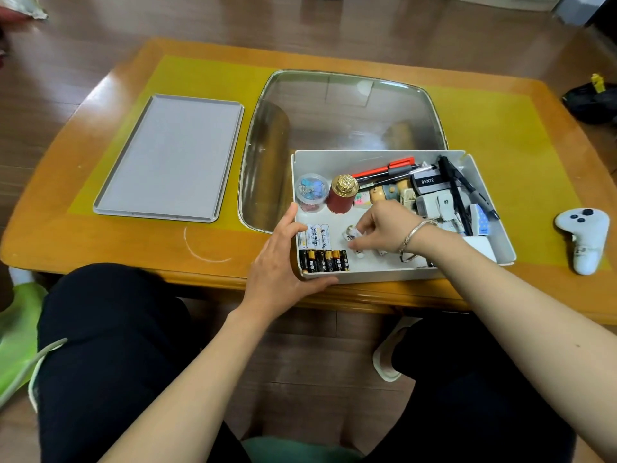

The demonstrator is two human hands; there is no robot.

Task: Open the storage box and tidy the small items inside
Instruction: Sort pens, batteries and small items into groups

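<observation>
Storage box (397, 275): white, open, stood at the near edge of the worktop (100, 242), over the near right corner of the glass inset (334, 105). Lid (170, 158): grey, laid flat, well apart to the left.

Contents, near left corner: row of batteries (319, 248), side by side, ends roughly level. Far left: clear round tub of clips (312, 192), beside it a red bottle with gold cap (342, 195). Far wall: red and black pens (387, 170). Right half: jumble of small white items, a black marker (455, 192) and a block marked BENTE (429, 182), unsorted.

Left hand (283, 262): fingers straight, resting against the box's left wall, thumb along the near rim; grasping nothing, steadying only.

Right hand (384, 225): fingers curled, pinching a loose white battery (354, 233) just right of the row.

Step in hand, as judged: adding the loose battery to the row. Recommended handling: turn it parallel to the others, set it down touching the rightmost one, ends level, without knocking the row askew; keep the left hand bracing the box. Further loose white cylinders lay partly hidden under the right hand; kind not certain.

Controller (582, 238): white, on the worktop right of the box.
</observation>
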